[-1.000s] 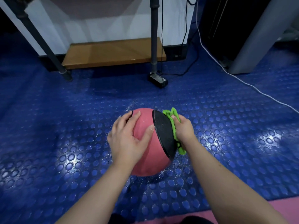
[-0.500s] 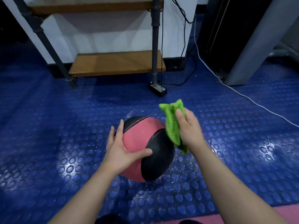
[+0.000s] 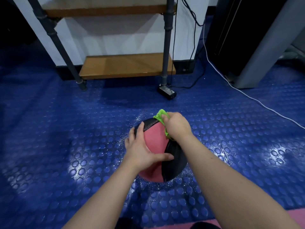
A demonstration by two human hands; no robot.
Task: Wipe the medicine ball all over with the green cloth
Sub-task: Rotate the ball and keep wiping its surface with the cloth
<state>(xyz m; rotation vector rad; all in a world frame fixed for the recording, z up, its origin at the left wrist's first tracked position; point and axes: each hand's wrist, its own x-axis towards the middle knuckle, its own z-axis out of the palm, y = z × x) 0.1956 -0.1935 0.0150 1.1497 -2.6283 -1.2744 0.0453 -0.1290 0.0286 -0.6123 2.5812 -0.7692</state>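
A pink and black medicine ball (image 3: 156,141) rests on the blue studded floor in the middle of the view. My left hand (image 3: 142,149) lies spread flat on its left side, thumb across the front, holding it steady. My right hand (image 3: 176,126) presses the bunched green cloth (image 3: 160,115) onto the ball's top right, near a black panel. Most of the cloth is hidden under that hand. Fine wet specks lie on the floor around the ball.
A pipe-frame rack with wooden shelves (image 3: 127,65) stands against the white wall ahead. A black adapter (image 3: 166,93) and cables lie by its right leg. A white cord (image 3: 247,95) runs across the floor at right, past a grey panel (image 3: 264,47). A pink mat edge (image 3: 293,217) shows bottom right.
My right hand came down from above the ball and now presses the cloth onto its top. The ball has turned, so more pink faces up. My left hand stayed on its left side.
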